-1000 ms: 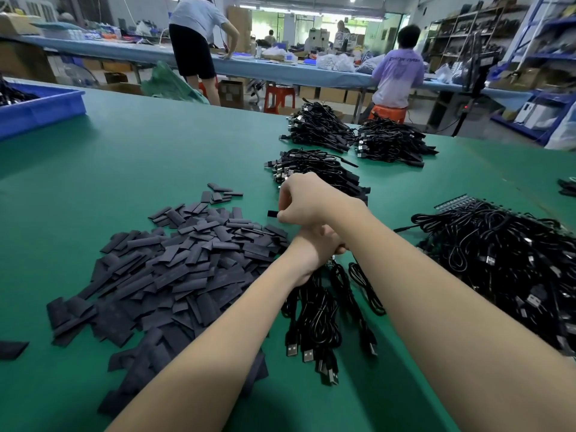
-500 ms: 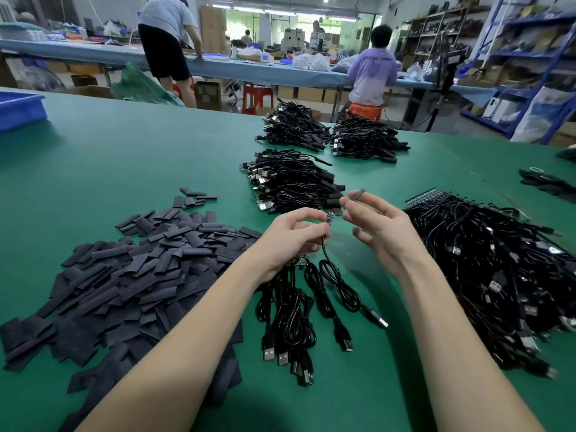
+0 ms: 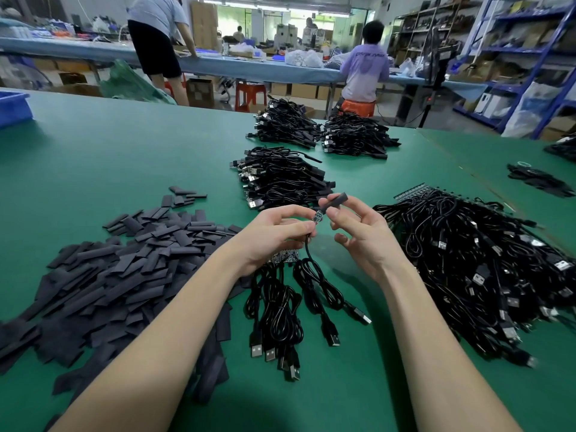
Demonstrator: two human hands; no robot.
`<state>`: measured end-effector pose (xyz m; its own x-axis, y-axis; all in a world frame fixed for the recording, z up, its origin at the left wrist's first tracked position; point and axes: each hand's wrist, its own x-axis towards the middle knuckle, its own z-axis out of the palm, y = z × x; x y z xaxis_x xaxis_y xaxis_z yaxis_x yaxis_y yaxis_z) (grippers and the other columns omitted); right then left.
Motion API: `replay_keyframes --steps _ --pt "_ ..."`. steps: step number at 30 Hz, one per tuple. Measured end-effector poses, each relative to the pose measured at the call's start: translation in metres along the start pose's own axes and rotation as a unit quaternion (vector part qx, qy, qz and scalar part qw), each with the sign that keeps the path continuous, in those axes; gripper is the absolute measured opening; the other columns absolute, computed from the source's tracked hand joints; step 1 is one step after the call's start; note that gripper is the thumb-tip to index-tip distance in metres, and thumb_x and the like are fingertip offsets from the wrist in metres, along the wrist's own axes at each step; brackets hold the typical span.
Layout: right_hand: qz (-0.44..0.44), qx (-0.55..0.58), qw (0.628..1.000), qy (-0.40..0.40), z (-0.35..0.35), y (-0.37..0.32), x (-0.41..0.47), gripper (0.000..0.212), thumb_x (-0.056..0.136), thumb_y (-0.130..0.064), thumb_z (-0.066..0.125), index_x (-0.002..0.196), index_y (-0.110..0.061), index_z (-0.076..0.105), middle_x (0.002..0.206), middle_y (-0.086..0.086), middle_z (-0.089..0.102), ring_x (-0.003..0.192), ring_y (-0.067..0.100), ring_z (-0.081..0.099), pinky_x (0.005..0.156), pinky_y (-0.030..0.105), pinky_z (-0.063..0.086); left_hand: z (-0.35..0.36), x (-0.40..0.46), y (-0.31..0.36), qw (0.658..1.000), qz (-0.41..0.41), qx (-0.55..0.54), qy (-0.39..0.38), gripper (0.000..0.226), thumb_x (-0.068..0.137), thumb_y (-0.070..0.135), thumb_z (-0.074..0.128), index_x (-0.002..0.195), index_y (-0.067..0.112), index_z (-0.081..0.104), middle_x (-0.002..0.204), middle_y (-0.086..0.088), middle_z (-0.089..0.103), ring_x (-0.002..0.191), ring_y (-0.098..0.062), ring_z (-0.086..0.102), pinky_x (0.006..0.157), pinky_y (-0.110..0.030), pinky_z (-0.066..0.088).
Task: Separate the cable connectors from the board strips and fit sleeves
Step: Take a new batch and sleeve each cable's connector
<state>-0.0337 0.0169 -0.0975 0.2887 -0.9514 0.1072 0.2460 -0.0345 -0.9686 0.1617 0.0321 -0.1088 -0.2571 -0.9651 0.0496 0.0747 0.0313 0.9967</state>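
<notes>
Since half a second ago: both hands raised slightly, sleeve (image 3: 334, 201) now meeting the cable's board end. Green tabletop (image 3: 124, 157). Loose pile of dark sleeves (image 3: 124, 269), left. Left hand (image 3: 274, 235), fingers pinching one black cable (image 3: 314, 275) just below its small connector board (image 3: 317, 217). Right hand (image 3: 361, 232), fingers pinching the sleeve, touching that board. Unprocessed cable heap (image 3: 473, 263), right.

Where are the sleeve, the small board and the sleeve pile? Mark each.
sleeve (image 3: 336, 201), head view, middle of the tube.
small board (image 3: 317, 216), head view, its exposed tip.
sleeve pile (image 3: 124, 269), head view, centre of the heap.
</notes>
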Motion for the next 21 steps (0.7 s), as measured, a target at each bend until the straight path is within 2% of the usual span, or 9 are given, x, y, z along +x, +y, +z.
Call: replay_keyframes --steps 7,10,14,17,19,21 --pt "-0.011 -0.013 0.998 -0.060 -0.006 -0.004 -0.001 0.023 0.083 -0.018 0.075 0.105 -0.023 0.071 0.114 -0.005 0.075 0.071 0.004 0.052 0.067 0.020 0.039 -0.004 -0.003 0.007 0.999 0.005 -0.008 -0.030 0.016 0.094 0.009 0.067 0.110 0.012 0.070 0.087 -0.002 0.072 0.084 -0.012 0.066 0.085 -0.025 0.055" --pt "-0.007 -0.021 0.997 -0.080 -0.008 -0.006 -0.001 0.024 0.085 -0.017 0.076 0.108 -0.022 0.071 0.113 -0.003 0.075 0.072 0.005 0.053 0.069 0.023 0.038 -0.004 -0.006 0.012 0.999 0.008 0.002 -0.049 0.016 0.092 0.008 0.068 0.108 0.010 0.069 0.084 -0.002 0.071 0.082 -0.013 0.066 0.083 -0.024 0.054" --pt "0.019 -0.040 0.993 -0.114 -0.010 -0.009 -0.002 0.018 0.084 -0.019 0.077 0.099 -0.029 0.077 0.111 -0.002 0.076 0.068 0.006 0.049 0.068 0.021 0.039 -0.006 -0.009 0.020 0.997 -0.001 -0.022 -0.077 0.037 0.082 0.013 0.073 0.115 0.006 0.058 0.084 -0.006 0.072 0.081 -0.015 0.066 0.081 -0.023 0.054" --pt "0.036 -0.034 0.992 -0.115 -0.005 -0.007 -0.002 0.016 0.083 -0.021 0.077 0.096 -0.030 0.078 0.110 0.000 0.077 0.067 0.006 0.048 0.066 0.019 0.040 -0.006 -0.010 0.022 0.996 0.000 -0.039 -0.080 0.041 0.083 0.011 0.073 0.112 0.011 0.044 0.086 -0.010 0.072 0.078 -0.018 0.065 0.077 -0.023 0.053" --pt "0.035 -0.023 0.994 -0.100 -0.003 -0.006 -0.002 0.017 0.081 -0.022 0.078 0.096 -0.030 0.080 0.109 0.000 0.077 0.069 0.005 0.050 0.064 0.015 0.043 -0.004 -0.009 0.022 0.997 0.009 -0.042 -0.067 0.037 0.087 0.010 0.072 0.110 0.012 0.043 0.088 -0.011 0.072 0.080 -0.019 0.065 0.077 -0.023 0.054" --pt "0.028 -0.011 0.998 -0.063 -0.005 -0.007 -0.001 0.020 0.077 -0.024 0.084 0.096 -0.029 0.080 0.110 0.000 0.077 0.068 0.005 0.050 0.061 0.013 0.044 -0.001 -0.007 0.022 0.999 0.026 0.017 -0.044 0.032 0.090 0.012 0.074 0.106 0.012 0.047 0.093 -0.009 0.073 0.084 -0.019 0.068 0.079 -0.024 0.055"
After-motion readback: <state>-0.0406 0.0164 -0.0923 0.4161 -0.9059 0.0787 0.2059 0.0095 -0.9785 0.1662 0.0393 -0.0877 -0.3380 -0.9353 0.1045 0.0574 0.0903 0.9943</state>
